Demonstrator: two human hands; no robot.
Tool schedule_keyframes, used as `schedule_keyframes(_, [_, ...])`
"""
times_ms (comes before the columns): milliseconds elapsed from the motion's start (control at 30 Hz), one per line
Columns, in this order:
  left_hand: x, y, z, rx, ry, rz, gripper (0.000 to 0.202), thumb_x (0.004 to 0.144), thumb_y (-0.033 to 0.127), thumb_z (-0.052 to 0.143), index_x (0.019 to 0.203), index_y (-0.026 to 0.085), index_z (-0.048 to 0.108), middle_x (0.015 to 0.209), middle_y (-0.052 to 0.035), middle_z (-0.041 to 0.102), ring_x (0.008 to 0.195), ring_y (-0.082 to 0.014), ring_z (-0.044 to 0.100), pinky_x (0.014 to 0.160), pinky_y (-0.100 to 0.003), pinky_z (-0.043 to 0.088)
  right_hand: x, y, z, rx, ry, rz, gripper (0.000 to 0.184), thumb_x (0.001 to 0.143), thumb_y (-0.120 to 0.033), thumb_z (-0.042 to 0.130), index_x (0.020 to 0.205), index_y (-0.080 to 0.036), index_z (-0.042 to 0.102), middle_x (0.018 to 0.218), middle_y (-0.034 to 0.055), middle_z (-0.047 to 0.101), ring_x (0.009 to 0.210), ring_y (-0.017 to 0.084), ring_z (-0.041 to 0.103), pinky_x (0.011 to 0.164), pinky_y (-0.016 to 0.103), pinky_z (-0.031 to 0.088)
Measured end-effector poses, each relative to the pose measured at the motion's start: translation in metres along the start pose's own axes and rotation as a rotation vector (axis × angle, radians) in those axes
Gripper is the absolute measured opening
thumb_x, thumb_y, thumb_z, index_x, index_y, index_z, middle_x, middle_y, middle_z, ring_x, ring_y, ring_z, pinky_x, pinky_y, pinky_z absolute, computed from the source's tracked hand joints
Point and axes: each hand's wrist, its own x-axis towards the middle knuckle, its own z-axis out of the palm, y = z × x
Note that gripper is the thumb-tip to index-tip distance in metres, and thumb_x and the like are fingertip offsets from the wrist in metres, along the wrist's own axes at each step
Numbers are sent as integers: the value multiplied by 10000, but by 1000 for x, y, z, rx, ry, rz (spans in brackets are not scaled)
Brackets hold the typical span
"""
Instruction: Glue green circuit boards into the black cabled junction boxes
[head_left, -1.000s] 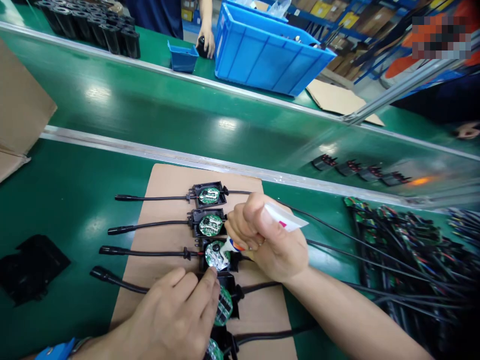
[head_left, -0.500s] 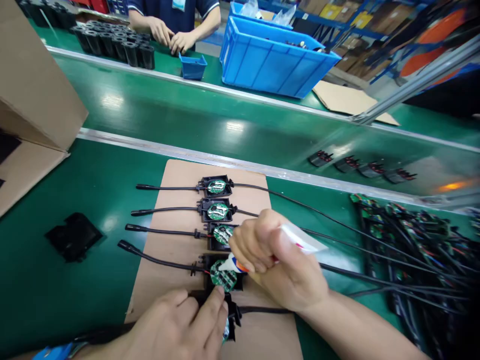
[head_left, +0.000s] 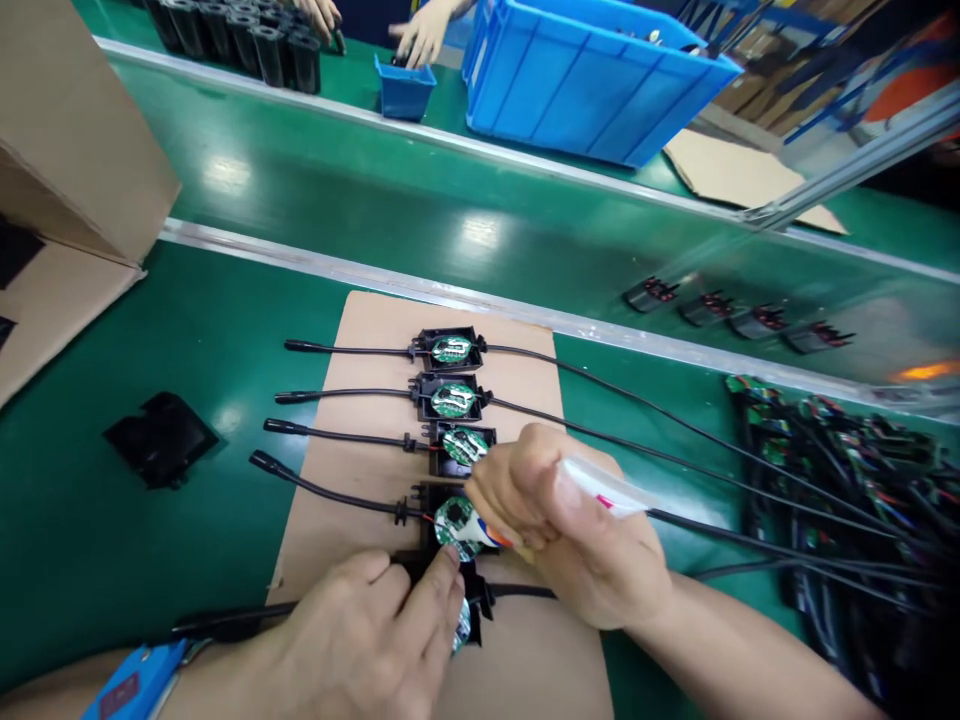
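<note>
My right hand [head_left: 570, 520] is closed around a white glue tube [head_left: 607, 487]. Its nozzle [head_left: 474, 532] touches or hangs just over a round green circuit board [head_left: 448, 520] in a black housing. Against the near edge of that board rests the index fingertip of my left hand [head_left: 375, 630], its thumb hidden. Below that finger, another housing with a board [head_left: 463, 625] is partly covered. Farther up the cardboard sheet [head_left: 517, 660] lie three similar housings with boards, the nearest [head_left: 461, 447] partly behind my right hand. White paste-like strips show on these boards.
A black plastic part [head_left: 161, 440] lies at left beside a cardboard box [head_left: 82, 130]. Wired circuit boards [head_left: 840, 480] are heaped at right. Across the green channel are a large blue bin [head_left: 585, 80], a small blue bin [head_left: 405, 92] and a co-worker's hands [head_left: 424, 35].
The view has tilted down and shifted. My right hand has brought the tube's nozzle farther over the board. My left fingertip stays at its edge. A co-worker's hand has moved to the small blue bin.
</note>
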Motion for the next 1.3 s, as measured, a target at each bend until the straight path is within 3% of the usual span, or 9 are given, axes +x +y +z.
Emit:
schedule_keyframes(367, [0,2,-11,-31,-123,-13,366,863,74,424,1164,56,631,1248,-188,614,655,-187,618,519,-316,477,-12,-11,-10,-81,54,18,309,898,-386,537,670,-204,435,535,-54,271,450,82,257,440,253,217])
schedule_keyframes(633, [-1,0,-1,-41,-21,28,354,848,79,406,1091,34,659,1178,-201,652,568,-185,603,438,-308,440,-2,-4,-13,-29,26,-35,307,898,-373,537,666,-200,435,528,-60,272,444,76,248,431,243,203])
schedule_keyframes(933, [-2,-1,-8,-53,-77,9,387,839,62,398,1144,32,634,1228,-195,626,649,-193,632,486,-310,485,-2,-4,-13,-73,20,-98,281,887,-364,559,684,-199,456,534,-56,293,454,80,275,435,249,211])
schedule_keyframes(1133, [-28,17,-13,-58,-3,110,332,880,77,413,1075,97,681,1106,-125,703,534,-126,555,434,-252,440,-32,-18,1,-29,40,-75,312,916,-419,515,702,-210,427,546,-53,274,473,94,297,464,268,275])
schedule_keyframes(1300, [-53,34,0,-129,56,17,364,891,84,389,1125,96,668,1219,-119,651,557,-124,551,437,-257,436,-43,3,25,58,-28,-31,347,892,-444,545,684,-208,399,542,-54,269,472,87,278,457,256,237])
